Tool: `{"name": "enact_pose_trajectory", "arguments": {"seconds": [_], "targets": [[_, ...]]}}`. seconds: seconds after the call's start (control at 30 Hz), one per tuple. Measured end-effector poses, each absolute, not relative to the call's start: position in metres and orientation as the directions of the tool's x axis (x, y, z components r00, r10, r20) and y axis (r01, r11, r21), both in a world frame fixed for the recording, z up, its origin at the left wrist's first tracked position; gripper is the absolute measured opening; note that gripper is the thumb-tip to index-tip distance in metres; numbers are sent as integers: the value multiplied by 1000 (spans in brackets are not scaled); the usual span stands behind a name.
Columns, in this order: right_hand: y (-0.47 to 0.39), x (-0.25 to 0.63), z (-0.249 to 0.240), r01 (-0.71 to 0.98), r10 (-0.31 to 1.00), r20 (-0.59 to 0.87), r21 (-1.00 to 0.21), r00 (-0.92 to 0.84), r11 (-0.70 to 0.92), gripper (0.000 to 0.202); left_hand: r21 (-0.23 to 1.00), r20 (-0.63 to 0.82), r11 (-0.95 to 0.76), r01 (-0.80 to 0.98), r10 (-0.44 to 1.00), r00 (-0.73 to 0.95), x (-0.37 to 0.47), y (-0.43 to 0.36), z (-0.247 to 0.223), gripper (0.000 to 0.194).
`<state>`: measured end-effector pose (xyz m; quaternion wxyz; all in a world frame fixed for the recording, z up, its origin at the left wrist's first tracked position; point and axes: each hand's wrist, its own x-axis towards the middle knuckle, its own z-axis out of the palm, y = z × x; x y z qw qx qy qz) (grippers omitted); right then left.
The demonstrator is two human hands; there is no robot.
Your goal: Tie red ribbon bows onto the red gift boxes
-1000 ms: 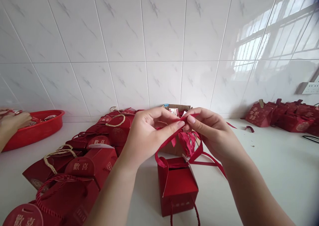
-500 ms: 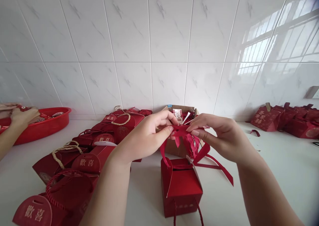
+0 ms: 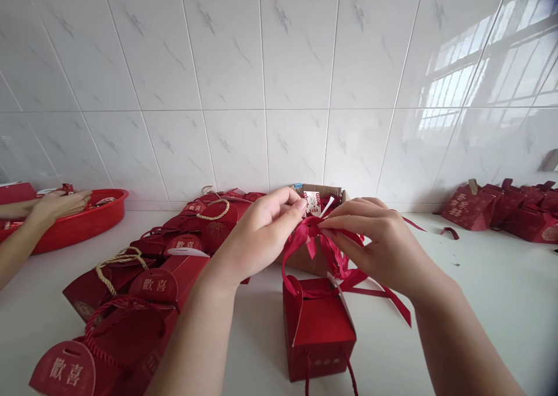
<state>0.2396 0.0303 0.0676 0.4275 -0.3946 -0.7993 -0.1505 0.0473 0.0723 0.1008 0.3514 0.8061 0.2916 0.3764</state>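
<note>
A small red gift box (image 3: 322, 320) with cord handles stands on the white table, red ribbon threaded through its top. Above it, my left hand (image 3: 265, 230) pinches the red ribbon (image 3: 299, 236) between thumb and fingers. On the right side of the same ribbon, my right hand (image 3: 370, 236) holds it with thumb and fingertips pressed together near the gathered loop. Loose ribbon ends (image 3: 394, 306) trail to the right of the box. Behind the hands is an open cardboard box (image 3: 300, 262) with red ribbons and a printed card.
Many red gift boxes (image 3: 150, 285) with rope handles are piled at the left. Another person's hands (image 3: 47, 210) are over a red basin (image 3: 102, 218) at the far left. More red boxes (image 3: 471, 207) stand at the right against the tiled wall.
The ribbon between my hands has gone from stretched flat to a gathered loop. My right hand has turned over it and moved slightly left. The other person's hands moved right over the basin.
</note>
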Motion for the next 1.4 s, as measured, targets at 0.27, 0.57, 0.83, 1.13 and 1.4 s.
{"name": "enact_pose_trajectory", "arguments": {"seconds": [0.27, 0.57, 0.83, 1.13, 1.4], "targets": [[39, 246, 66, 619, 561, 784, -309, -264, 722, 20, 580, 553, -723, 374, 687, 471, 48, 68, 97, 32], [38, 267, 55, 45, 739, 648, -757, 183, 652, 7, 228, 702, -761, 607, 560, 439, 36, 50, 108, 21], [2, 310, 6, 91, 875, 327, -945, 356, 315, 22, 96, 596, -695, 713, 614, 518, -7, 44, 82, 25], [-17, 349, -62, 568, 911, 46, -794, 411, -216, 17, 44, 361, -529, 847, 799, 481, -65, 41, 13, 30], [-15, 344, -71, 745, 933, 42, -615, 358, -259, 15, -81, 225, -450, 889, 861, 456, -64, 32, -12, 26]]}}
